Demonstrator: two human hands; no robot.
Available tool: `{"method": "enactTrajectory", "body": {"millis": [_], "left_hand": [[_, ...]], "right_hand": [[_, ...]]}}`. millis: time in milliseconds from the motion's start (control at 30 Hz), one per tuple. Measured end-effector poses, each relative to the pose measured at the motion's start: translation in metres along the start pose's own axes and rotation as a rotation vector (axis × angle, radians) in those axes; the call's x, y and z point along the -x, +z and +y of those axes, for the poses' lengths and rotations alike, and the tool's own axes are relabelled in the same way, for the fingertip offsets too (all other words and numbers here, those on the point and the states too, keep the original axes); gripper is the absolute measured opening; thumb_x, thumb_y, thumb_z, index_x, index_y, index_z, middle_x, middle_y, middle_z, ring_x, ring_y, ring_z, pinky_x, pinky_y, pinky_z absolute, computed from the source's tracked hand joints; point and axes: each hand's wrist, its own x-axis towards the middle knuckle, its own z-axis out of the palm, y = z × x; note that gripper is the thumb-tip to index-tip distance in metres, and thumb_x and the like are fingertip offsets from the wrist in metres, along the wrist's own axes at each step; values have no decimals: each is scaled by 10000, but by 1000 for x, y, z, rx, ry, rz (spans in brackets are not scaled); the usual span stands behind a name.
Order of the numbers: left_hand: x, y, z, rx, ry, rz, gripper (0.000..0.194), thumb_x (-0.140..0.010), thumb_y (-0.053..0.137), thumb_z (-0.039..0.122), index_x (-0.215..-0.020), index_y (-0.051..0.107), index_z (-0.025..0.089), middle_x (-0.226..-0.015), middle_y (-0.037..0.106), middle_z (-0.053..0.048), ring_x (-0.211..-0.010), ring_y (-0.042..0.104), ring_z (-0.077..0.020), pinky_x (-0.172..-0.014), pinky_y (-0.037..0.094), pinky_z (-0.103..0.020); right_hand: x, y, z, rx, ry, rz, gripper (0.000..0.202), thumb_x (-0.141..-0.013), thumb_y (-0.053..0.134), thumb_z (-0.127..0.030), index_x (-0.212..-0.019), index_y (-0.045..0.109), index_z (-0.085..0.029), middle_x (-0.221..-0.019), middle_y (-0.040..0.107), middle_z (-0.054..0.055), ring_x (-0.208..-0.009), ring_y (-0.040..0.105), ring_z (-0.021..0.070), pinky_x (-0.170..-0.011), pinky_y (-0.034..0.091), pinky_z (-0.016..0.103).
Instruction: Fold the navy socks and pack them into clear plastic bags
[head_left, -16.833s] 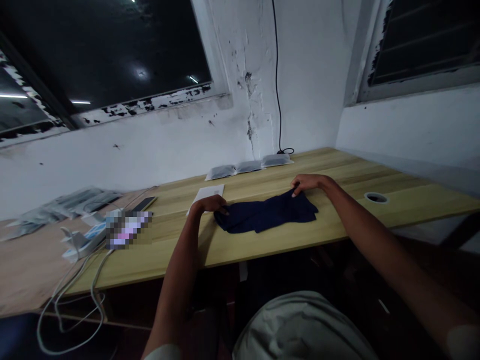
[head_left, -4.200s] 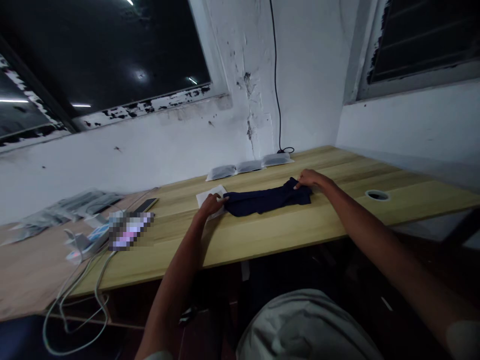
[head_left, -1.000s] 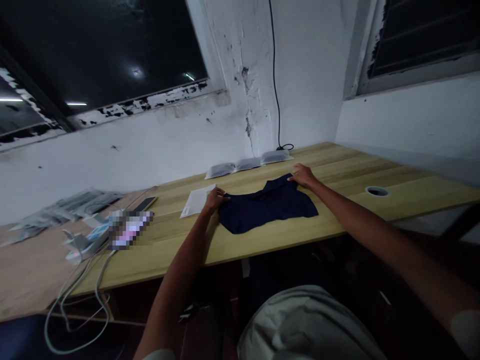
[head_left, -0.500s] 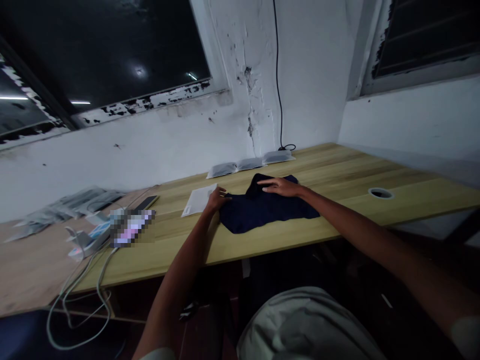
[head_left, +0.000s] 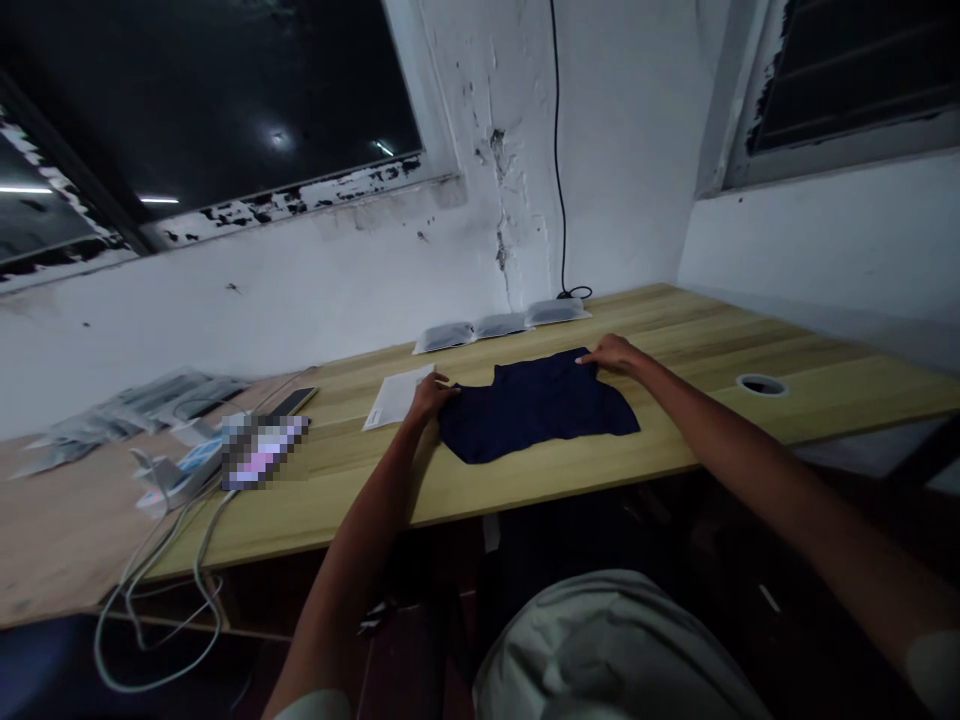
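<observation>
A navy blue cloth garment [head_left: 536, 408] lies spread on the wooden table, its outline stepped, with a raised middle section at the far side. My right hand [head_left: 613, 353] has its thumb and fingers closed on the far right corner of that section. At the garment's left corner is my left hand [head_left: 430, 396], its fingertips closed on the fabric edge. A flat white packet [head_left: 394, 400] with a small label lies just beyond and left of the left hand, partly covered by it.
Three filled translucent packets [head_left: 499, 325] line the wall at the back. To the left are a power strip [head_left: 180, 478] with looping cables, a phone [head_left: 294, 402], a blurred-out screen [head_left: 262, 455] and a pile of packets [head_left: 142, 410]. A round cable hole [head_left: 763, 385] is at right.
My right hand has moved right and slightly away from me, from the garment's middle to its far right corner. The folded-up middle part now lies flat. My left hand stays at the left corner.
</observation>
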Motion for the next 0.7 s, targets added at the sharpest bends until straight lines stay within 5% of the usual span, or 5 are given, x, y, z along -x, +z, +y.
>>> {"method": "enactTrajectory", "body": {"millis": [167,267,500,567,700], "left_hand": [[5,-4,12,317,58,-16,457,-495,849,304,-865,619,164,-681,660,6,-685,632,-174,-655,471,-276],[15,-19,25,505,203,-113,487,-535,848,280,-957,638,153,-752,686,-5,-748,646,-160,-740,480,-281],[39,-57,44,393,315,-935,482,-561,885,277,-972,665,155,-717,700,-66,-797,667,-228,-762,491,-347],[40,-61,44,387,353,-945,491,-580,877,344,-982,666,157,-738,697,-76,-807,660,-231,-774,482,-352],[35,-61,38,134,343,-731,406,-672,799,449,-931,673,164,-862,680,-57,-812,608,-178,-739,453,-287]], "right_hand": [[11,-2,-31,-482,-44,-41,103,-655,730,-192,-685,636,-161,-677,642,6,-683,599,166,-650,444,258],[20,-17,-39,-837,-182,-127,203,-622,684,-124,-815,653,-181,-815,693,12,-797,633,165,-742,489,252],[45,-65,-17,-738,-401,-815,423,-653,789,-268,-1025,618,-164,-1032,710,100,-942,680,240,-867,518,371],[44,-69,-13,-721,-476,-874,554,-684,785,-351,-1160,579,-153,-1158,678,149,-995,673,258,-900,503,422],[35,-61,-12,-544,-467,-715,626,-666,788,-444,-1197,607,-166,-1147,677,122,-981,655,237,-874,493,370]]}}
